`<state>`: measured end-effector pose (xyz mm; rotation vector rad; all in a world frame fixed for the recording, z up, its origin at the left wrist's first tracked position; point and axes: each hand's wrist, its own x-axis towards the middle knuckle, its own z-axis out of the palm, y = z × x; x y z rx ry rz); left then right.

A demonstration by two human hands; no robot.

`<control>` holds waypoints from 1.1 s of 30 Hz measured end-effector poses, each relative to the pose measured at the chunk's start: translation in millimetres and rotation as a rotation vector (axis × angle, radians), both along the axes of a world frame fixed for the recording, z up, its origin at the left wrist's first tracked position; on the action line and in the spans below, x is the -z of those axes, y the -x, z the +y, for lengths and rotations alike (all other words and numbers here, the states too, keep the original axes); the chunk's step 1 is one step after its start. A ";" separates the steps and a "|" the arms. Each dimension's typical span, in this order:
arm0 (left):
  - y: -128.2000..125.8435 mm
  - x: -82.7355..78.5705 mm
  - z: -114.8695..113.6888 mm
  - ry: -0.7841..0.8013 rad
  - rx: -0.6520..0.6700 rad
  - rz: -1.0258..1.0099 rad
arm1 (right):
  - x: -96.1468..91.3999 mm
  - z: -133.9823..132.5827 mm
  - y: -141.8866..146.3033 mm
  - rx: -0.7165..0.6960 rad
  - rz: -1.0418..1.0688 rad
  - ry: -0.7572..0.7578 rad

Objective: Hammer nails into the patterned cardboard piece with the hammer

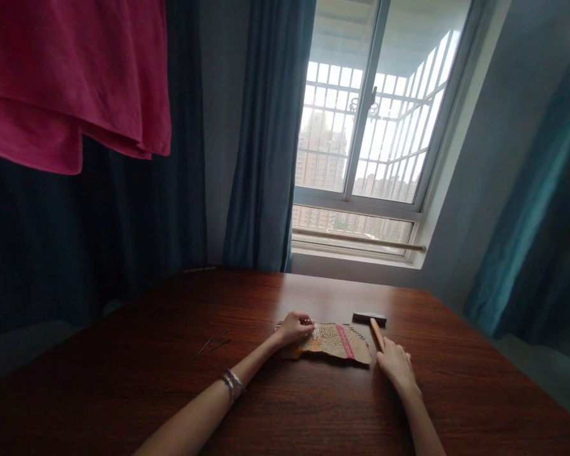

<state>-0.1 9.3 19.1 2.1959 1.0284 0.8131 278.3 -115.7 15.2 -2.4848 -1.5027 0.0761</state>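
A hammer with a pale wooden handle [377, 335] and a dark, long head [369, 318] lies in my right hand [398, 366], whose fingers are wrapped round the lower handle. The head rests on or just above the table, beyond the cardboard's right end. My left hand [296, 329] is over the left end of a torn piece of cardboard [358, 346], its fingers curled together. What they pinch, if anything, is too small to make out. Many small dark holes or dots and a pink-red stripe [346, 342] mark the cardboard. Several thin, dark rods [212, 343], like long nails, lie left of my left hand.
The brown wooden table [285, 405] stretches to a barred window [361, 126] at the back. Blue curtains [270, 139] hang behind it and at the right. A pink cloth [76, 82] hangs at the upper left.
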 end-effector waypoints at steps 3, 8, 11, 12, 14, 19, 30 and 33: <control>-0.8 1.2 1.6 0.001 -0.003 0.006 | -0.7 -2.9 2.9 0.027 -0.032 -0.010; -0.8 3.7 3.8 0.005 0.010 -0.008 | -4.6 -6.1 8.1 0.070 -0.058 0.023; -0.2 4.2 3.8 0.000 0.017 -0.023 | -7.3 -8.4 10.8 0.081 -0.068 0.036; -0.2 3.9 3.4 0.002 0.014 -0.023 | -8.0 -9.3 11.6 0.087 -0.071 0.037; -0.3 2.7 2.3 0.010 -0.001 -0.017 | -9.1 -10.7 12.7 0.105 -0.075 0.035; -1.0 -0.1 -0.1 0.022 -0.023 0.002 | -11.1 -6.4 17.0 0.097 -0.097 -0.077; -0.3 1.5 0.9 0.014 -0.001 -0.014 | -17.4 -1.2 81.6 -0.538 0.036 -0.423; -2.2 4.7 1.9 0.009 -0.010 0.004 | -9.5 1.6 92.5 -0.574 -0.008 -0.358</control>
